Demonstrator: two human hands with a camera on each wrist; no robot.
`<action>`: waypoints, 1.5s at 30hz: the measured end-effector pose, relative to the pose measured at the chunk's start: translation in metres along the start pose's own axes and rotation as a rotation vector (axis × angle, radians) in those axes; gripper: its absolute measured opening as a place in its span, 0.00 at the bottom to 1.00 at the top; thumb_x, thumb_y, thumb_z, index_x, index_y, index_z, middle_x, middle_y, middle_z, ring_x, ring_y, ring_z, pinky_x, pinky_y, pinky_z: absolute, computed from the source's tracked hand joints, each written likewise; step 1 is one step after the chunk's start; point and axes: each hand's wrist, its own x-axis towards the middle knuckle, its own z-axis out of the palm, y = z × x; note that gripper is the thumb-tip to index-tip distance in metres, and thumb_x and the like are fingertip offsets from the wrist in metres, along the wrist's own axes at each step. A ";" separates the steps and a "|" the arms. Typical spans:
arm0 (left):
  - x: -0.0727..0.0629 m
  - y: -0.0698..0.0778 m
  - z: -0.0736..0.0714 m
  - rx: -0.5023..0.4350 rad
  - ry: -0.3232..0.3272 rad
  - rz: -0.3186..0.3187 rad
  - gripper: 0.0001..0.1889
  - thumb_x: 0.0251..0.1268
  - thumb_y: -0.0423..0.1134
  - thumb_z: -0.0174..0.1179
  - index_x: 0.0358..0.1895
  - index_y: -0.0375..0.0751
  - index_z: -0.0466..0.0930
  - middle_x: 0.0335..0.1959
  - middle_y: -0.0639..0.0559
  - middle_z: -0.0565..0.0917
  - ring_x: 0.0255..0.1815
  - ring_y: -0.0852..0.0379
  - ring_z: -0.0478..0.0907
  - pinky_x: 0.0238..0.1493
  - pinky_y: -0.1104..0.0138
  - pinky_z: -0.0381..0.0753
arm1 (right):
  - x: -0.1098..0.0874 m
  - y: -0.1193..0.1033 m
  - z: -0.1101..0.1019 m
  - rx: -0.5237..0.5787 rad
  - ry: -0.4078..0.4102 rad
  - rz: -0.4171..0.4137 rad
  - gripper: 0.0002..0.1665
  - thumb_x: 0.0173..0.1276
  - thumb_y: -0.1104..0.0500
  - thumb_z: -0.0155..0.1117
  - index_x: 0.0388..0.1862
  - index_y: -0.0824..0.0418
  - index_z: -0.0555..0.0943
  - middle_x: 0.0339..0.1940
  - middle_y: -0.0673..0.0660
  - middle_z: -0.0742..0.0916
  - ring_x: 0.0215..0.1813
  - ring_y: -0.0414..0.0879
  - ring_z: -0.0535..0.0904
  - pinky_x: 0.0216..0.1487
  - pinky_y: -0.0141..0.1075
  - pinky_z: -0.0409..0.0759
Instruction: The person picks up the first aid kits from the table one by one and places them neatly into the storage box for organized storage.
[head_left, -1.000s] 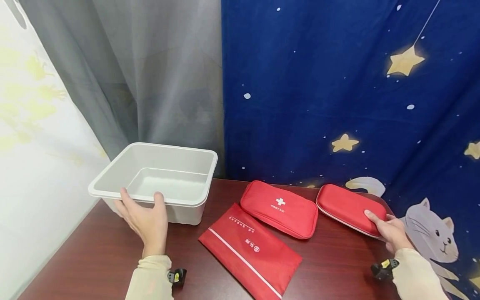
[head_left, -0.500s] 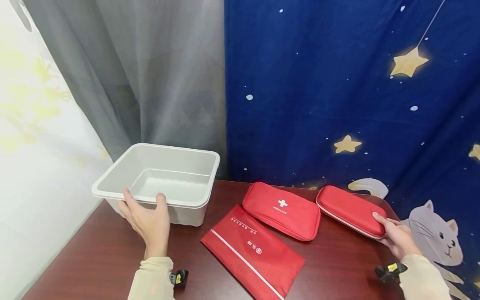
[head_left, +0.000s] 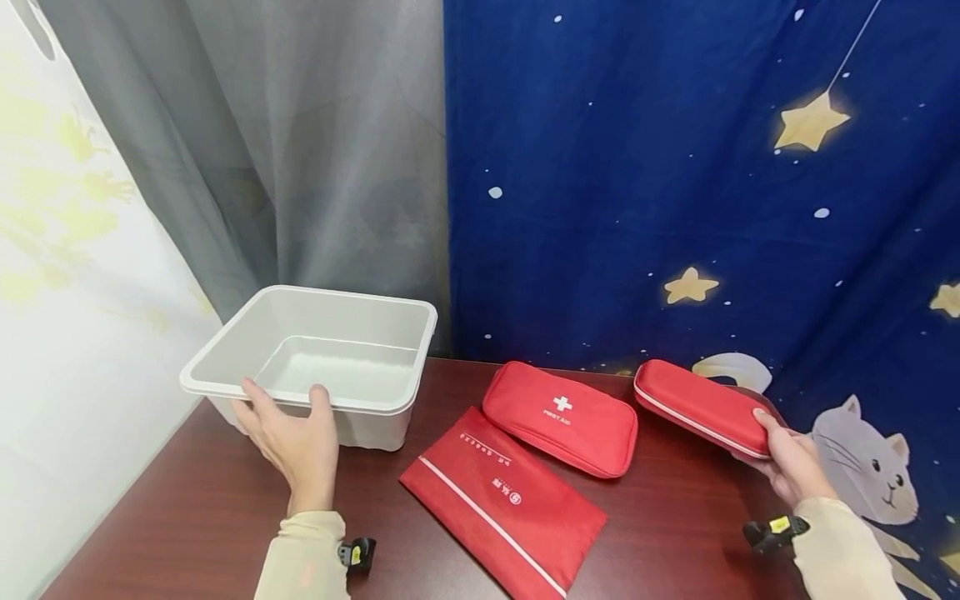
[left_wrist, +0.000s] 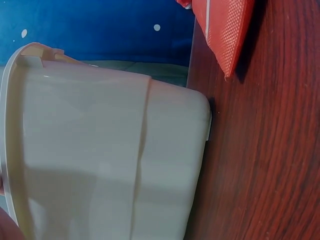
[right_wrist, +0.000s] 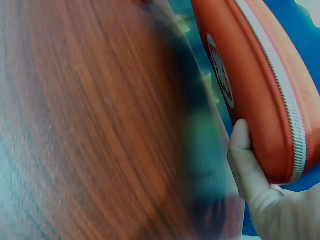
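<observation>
Curtain behind, my right hand pinches the case, long axis pointing far-left, left hand spread on the tub.

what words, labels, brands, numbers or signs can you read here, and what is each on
"FIRST AID": on the red pouch, below a white cross sign
Flat red pouch: logo and lettering, too small to read
Red hard case: oval label in the right wrist view, too blurred to read
Wrist straps: yellow labels, any text too small
</observation>
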 end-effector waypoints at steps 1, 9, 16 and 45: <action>0.000 0.000 0.000 0.000 0.000 -0.001 0.47 0.61 0.44 0.58 0.81 0.45 0.43 0.81 0.43 0.41 0.81 0.53 0.39 0.76 0.55 0.45 | 0.000 -0.001 0.002 0.010 -0.006 -0.002 0.55 0.75 0.43 0.53 0.77 0.76 0.37 0.38 0.51 0.77 0.33 0.37 0.83 0.43 0.45 0.85; 0.001 -0.001 0.000 0.006 0.011 0.004 0.47 0.61 0.45 0.59 0.81 0.45 0.44 0.81 0.43 0.43 0.80 0.54 0.40 0.76 0.54 0.47 | -0.006 -0.009 0.022 0.009 -0.055 -0.028 0.53 0.76 0.44 0.52 0.78 0.75 0.38 0.30 0.44 0.79 0.33 0.36 0.82 0.41 0.44 0.85; 0.000 0.001 0.000 -0.005 -0.006 -0.011 0.47 0.62 0.45 0.58 0.81 0.47 0.42 0.81 0.43 0.40 0.81 0.53 0.38 0.76 0.53 0.45 | -0.015 -0.018 0.043 0.038 -0.113 -0.072 0.44 0.75 0.45 0.56 0.74 0.70 0.50 0.29 0.44 0.82 0.33 0.38 0.83 0.38 0.42 0.86; -0.001 0.000 -0.001 -0.012 -0.007 -0.012 0.47 0.62 0.44 0.57 0.81 0.48 0.41 0.81 0.42 0.39 0.81 0.51 0.37 0.76 0.53 0.43 | -0.045 -0.035 0.121 0.034 -0.261 -0.117 0.51 0.76 0.46 0.56 0.79 0.69 0.41 0.35 0.44 0.82 0.38 0.38 0.85 0.41 0.41 0.85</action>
